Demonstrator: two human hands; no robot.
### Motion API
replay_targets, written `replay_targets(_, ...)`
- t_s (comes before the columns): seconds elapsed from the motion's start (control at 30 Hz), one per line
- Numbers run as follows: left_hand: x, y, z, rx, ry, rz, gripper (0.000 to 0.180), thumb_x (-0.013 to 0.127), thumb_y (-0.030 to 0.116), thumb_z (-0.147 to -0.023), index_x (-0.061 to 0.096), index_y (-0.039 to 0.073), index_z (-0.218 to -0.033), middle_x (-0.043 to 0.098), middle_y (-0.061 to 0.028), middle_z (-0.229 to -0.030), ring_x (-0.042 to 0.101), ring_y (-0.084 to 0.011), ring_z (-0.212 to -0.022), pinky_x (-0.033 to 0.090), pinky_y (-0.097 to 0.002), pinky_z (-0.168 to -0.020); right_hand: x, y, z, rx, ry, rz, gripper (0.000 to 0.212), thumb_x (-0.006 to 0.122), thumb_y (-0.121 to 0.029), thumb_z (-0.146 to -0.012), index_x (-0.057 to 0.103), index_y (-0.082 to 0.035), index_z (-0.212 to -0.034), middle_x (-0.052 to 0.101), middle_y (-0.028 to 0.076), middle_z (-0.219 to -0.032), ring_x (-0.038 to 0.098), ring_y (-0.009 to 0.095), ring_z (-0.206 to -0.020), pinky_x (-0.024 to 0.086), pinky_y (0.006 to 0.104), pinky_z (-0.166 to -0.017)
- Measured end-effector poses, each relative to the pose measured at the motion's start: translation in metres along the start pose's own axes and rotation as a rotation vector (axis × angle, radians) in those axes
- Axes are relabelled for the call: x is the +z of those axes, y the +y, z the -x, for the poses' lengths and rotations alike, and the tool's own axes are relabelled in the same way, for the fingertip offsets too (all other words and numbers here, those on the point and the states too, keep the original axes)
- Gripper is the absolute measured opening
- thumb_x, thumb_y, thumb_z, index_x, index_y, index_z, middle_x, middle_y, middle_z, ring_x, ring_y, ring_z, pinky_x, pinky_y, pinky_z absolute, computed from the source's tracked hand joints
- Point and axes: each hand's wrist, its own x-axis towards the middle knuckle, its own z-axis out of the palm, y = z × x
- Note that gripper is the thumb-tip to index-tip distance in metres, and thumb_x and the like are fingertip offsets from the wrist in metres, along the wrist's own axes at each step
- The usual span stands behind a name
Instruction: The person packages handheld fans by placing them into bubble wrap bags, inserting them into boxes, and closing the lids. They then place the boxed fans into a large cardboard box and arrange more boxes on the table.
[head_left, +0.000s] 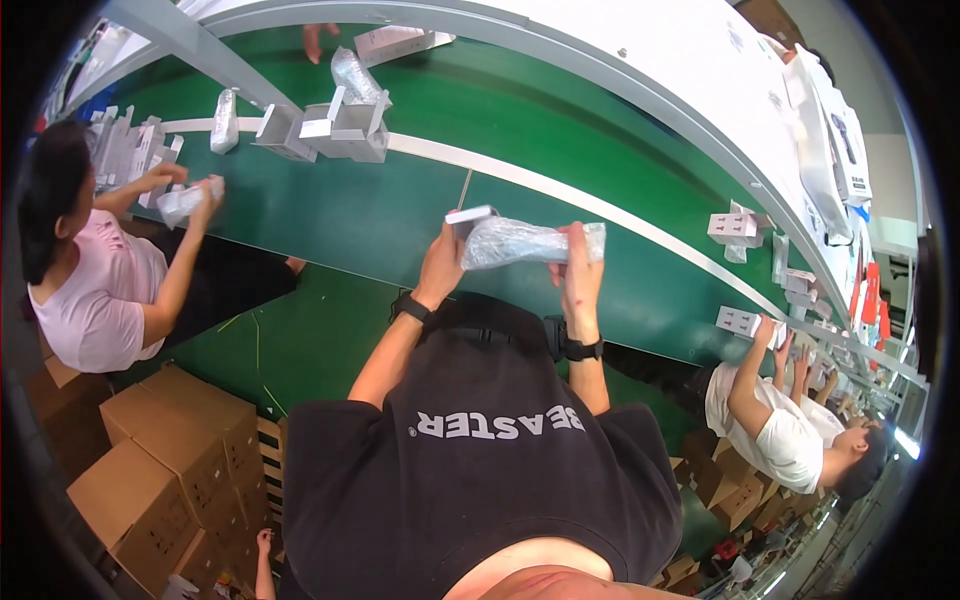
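In the head view, a bubble-wrapped bundle (515,245) is held up across the person's front, above the near edge of the green worktop (400,215). The left hand (440,265) is curled about its left end, and the right hand (576,283) grips it near the right end, thumb on the near side. A pale carton piece (472,214) stands by the left fingers, against the bundle's upper left corner. Farther off to the left are boxes with raised flaps (357,132) and another wrapped bundle (225,122); a co-worker (100,270) sits on that side.

The bundle looks light enough for one hand, soft and springy outside over something probably firmer. The film may slide under dry fingers, and the contents could be fragile, so a broad hold round the thicker left part, with the narrower right end steadied, seems better than pinching loose film.

Glare and folds in the wrap hide what is inside. Most of the left fingers are behind the bundle and carton piece, and it is hard to say, fairly, whether that piece is a flap or a whole small box.
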Motion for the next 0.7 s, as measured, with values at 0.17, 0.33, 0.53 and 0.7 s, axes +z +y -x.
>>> replay_targets(0.17, 0.008, -0.013, -0.002, 0.282, 0.025, -0.052, 0.058, 0.060, 0.012, -0.092, 0.035, 0.004, -0.144, 0.063, -0.0219, -0.121, 0.064, -0.0309, -0.110, 0.049, -0.0345, -0.094, -0.001, 0.002, -0.009, 0.177, -0.042, -0.143, 0.040, 0.053, -0.041, -0.101, 0.060, -0.002, -0.094, 0.053, 0.002, -0.060, 0.045, 0.008, -0.044, 0.029, 0.0233, -0.036)
replay_targets(0.33, 0.004, -0.004, -0.007, 0.045, 0.042, 0.066, 0.049, 0.056, 0.014, -0.094, 0.040, 0.007, -0.140, 0.068, -0.0182, -0.105, 0.069, -0.0258, -0.090, 0.053, -0.0344, -0.079, -0.017, 0.023, -0.016, 0.105, 0.053, 0.034, 0.043, 0.055, -0.046, -0.099, 0.058, -0.004, -0.098, 0.053, 0.000, -0.063, 0.041, 0.007, -0.043, 0.024, 0.0222, -0.036)
replay_targets(0.53, -0.004, 0.012, -0.010, -0.113, -0.010, 0.214, 0.035, 0.050, 0.016, -0.098, 0.045, 0.008, -0.132, 0.067, -0.0154, -0.084, 0.067, -0.0219, -0.065, 0.053, -0.0358, -0.060, -0.018, 0.016, -0.029, 0.145, -0.051, 0.155, 0.044, 0.054, -0.045, -0.100, 0.060, -0.002, -0.095, 0.053, 0.002, -0.059, 0.043, 0.008, -0.042, 0.028, 0.0233, -0.036)
replay_targets(0.7, 0.008, 0.008, -0.012, -0.094, 0.024, 0.232, 0.033, 0.050, 0.016, -0.098, 0.045, 0.007, -0.130, 0.066, -0.0163, -0.083, 0.068, -0.0240, -0.066, 0.053, -0.0363, -0.062, -0.023, 0.035, -0.033, 0.035, 0.097, 0.094, 0.042, 0.056, -0.044, -0.099, 0.061, -0.003, -0.096, 0.055, 0.001, -0.062, 0.046, 0.008, -0.046, 0.030, 0.0235, -0.037)
